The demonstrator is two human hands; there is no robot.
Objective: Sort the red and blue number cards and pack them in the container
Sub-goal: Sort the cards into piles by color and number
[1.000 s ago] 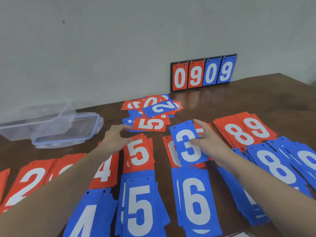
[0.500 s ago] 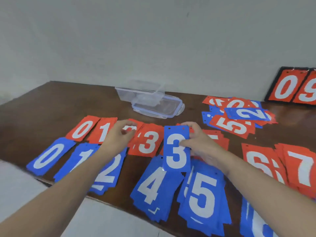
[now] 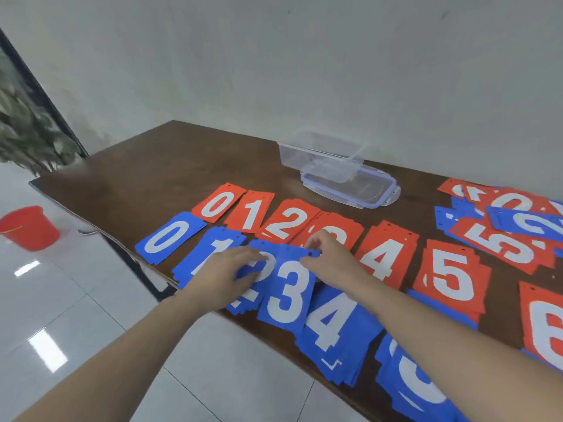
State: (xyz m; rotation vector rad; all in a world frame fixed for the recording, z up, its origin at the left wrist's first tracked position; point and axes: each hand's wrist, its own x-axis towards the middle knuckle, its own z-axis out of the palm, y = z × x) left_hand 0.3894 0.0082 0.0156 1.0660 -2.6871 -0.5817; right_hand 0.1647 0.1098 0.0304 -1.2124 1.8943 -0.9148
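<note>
The blue 3 card (image 3: 286, 295) serves as the reference point; it lies at the near edge of the brown table (image 3: 170, 166), in the front row of blue piles. The right hand (image 3: 330, 260) pinches the top right corner of this card between thumb and fingertips, and it covers part of the red 3 pile (image 3: 347, 236) directly behind the card. The left hand (image 3: 227, 274) rests with relaxed, nearly straight fingers on the blue 2 pile (image 3: 254, 287), just left of the blue 3 card, whose left edge overlaps that pile. The hand hides most of the digit. Further left lie the blue 1 pile (image 3: 217, 242) and the blue 0 pile (image 3: 169, 237). Just right of the blue 3 card lies the blue 4 pile (image 3: 335, 327), partly under its right edge. Behind the card runs the red row: red 0 pile (image 3: 221, 202), red 1 pile (image 3: 251, 213), red 2 pile (image 3: 289, 222), red 4 pile (image 3: 387, 257) and red 5 pile (image 3: 451, 275). The clear container (image 3: 323, 153) stands well behind the card near the wall, partly resting on its lid (image 3: 350, 187). Far right of the card, an unsorted heap of red and blue cards (image 3: 502, 226) lies on the table. On the floor, far left of the card, stands a red bucket (image 3: 30, 228).
</note>
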